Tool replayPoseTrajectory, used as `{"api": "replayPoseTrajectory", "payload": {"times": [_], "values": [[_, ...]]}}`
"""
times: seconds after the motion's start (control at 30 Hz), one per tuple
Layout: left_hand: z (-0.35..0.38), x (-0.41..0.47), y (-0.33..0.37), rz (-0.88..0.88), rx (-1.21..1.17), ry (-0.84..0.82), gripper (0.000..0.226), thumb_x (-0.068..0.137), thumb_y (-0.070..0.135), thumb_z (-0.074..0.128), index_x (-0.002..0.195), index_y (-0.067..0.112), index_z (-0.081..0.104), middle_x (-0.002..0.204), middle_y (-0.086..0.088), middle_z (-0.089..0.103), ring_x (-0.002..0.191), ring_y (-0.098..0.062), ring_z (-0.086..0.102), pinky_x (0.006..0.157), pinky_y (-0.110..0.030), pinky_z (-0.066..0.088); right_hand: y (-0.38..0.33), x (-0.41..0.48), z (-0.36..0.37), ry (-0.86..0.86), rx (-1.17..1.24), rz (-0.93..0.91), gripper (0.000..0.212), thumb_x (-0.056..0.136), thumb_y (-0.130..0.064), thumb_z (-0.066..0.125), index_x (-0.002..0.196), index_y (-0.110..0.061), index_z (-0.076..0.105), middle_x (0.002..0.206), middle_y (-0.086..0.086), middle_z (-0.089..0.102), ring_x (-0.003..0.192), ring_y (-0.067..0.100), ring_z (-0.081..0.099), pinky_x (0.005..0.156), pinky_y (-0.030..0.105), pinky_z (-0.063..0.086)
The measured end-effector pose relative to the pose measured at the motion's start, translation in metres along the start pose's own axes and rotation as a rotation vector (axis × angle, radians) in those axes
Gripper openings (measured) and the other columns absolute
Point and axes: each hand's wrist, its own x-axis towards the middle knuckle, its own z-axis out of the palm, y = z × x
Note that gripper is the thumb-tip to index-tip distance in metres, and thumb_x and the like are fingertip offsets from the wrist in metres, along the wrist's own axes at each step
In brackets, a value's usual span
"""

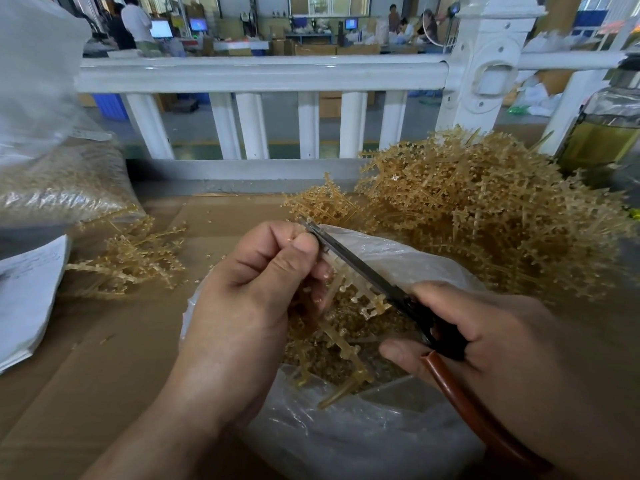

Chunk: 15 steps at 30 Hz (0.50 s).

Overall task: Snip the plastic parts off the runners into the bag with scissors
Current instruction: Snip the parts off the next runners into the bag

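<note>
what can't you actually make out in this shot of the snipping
Head view:
What the black-bladed scissors are cutting: behind the thumb of the left hand.
Their finger loops: wrapped by the right hand.
Upper end of the amber plastic runner: inside that hand's grip.
Text on the white paper sheet: too small, cut by the left edge.
The glass bottle of yellow liquid: blurred, cut by the right edge.
</note>
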Motion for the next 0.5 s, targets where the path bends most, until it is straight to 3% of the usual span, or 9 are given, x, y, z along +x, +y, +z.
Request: {"api": "replayPoseTrajectory", "payload": {"times": [0.23,0.5], "values": [[-0.0019,0.0015,-0.0008,-0.011,-0.017,-0.025,0.025,0.095,0.028,0.057,0.073,0.016,0.061,0.068,-0.008,0.055,0.059,-0.017,0.049,0.055,-0.023,0.043,0.0009,0.0000,-0.0022,-0.040,0.012,0.021,0.062,0.076,-0.086,0.034,0.088,-0.033,0.063,0.064,-0.014,0.058,0.070,-0.003,0.058,0.063,0.012,0.044],[-0.0019,0.0021,-0.0019,0.000,-0.016,-0.026,0.026,0.096,0.028,0.056,0.073,0.018,0.062,0.069,-0.006,0.055,0.059,-0.016,0.049,0.056,-0.023,0.044,0.0009,-0.0009,-0.0033,-0.042,0.008,0.026,0.059,0.075,-0.085,0.036,0.090,-0.035,0.063,0.070,-0.016,0.059,0.069,-0.002,0.058,0.063,0.017,0.045]]}}
